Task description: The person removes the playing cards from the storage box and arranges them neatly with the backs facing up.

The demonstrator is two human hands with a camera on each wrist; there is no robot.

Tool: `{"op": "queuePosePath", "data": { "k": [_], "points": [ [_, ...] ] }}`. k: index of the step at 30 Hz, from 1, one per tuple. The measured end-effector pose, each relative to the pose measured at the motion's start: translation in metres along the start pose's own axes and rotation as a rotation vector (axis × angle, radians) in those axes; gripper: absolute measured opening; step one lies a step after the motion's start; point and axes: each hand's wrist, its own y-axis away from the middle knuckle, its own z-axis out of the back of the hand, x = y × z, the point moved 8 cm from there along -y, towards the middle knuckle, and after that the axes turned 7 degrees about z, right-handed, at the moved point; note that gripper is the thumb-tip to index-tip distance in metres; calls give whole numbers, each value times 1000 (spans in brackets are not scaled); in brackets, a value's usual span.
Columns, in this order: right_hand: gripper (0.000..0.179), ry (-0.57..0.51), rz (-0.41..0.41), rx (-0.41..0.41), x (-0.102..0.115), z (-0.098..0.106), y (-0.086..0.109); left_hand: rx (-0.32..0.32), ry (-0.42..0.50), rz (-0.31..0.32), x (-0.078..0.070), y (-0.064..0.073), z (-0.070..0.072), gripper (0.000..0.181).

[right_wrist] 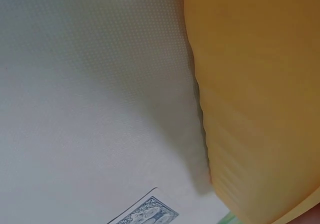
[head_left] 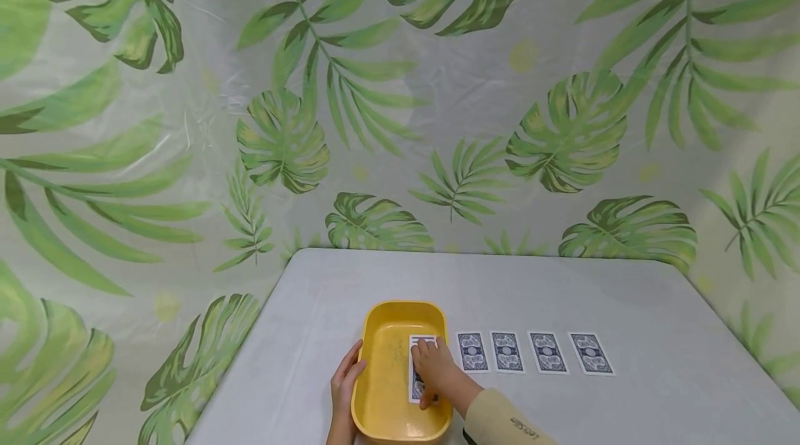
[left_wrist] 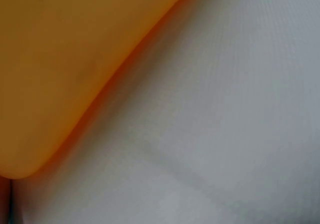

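A yellow rectangular tray point(head_left: 375, 403) stands on the table, its long side pointing away from me. My left hand point(head_left: 344, 386) touches the outside of its left wall, fingers extended along it. Inside, near the right wall, a blue-and-white patterned playing card point(head_left: 415, 382) lies lengthwise. Over it is my right hand point(head_left: 434, 365), gripping the card with fingers near its far end and thumb by its near end. The hand hides much of the card. In the left wrist view the tray wall point(left_wrist: 75, 58) fills the upper left; the right wrist view also shows the wall point(right_wrist: 250, 83).
Several playing cards lie face down in a row right of the tray, from the nearest card point(head_left: 472, 352) to the farthest card point(head_left: 591, 353). A white cloth covers the table point(head_left: 675, 375). Behind it hangs a leaf-patterned curtain point(head_left: 462, 105).
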Motion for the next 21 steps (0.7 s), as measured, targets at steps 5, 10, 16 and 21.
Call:
{"op": "queuePosePath", "data": {
  "k": [5, 10, 16, 21],
  "points": [
    [93, 24, 0, -28, 0, 1, 2, 12, 2, 2, 0, 0, -1, 44],
    [90, 33, -3, -39, 1, 2, 2, 3, -9, 10, 0, 0, 0, 44],
    [92, 27, -12, -23, 2, 4, 1, -7, -3, 0, 0, -1, 1, 44],
    [91, 17, -14, -10, 1, 8, 3, -1, 7, -2, 0, -2, 1, 44]
  ]
}}
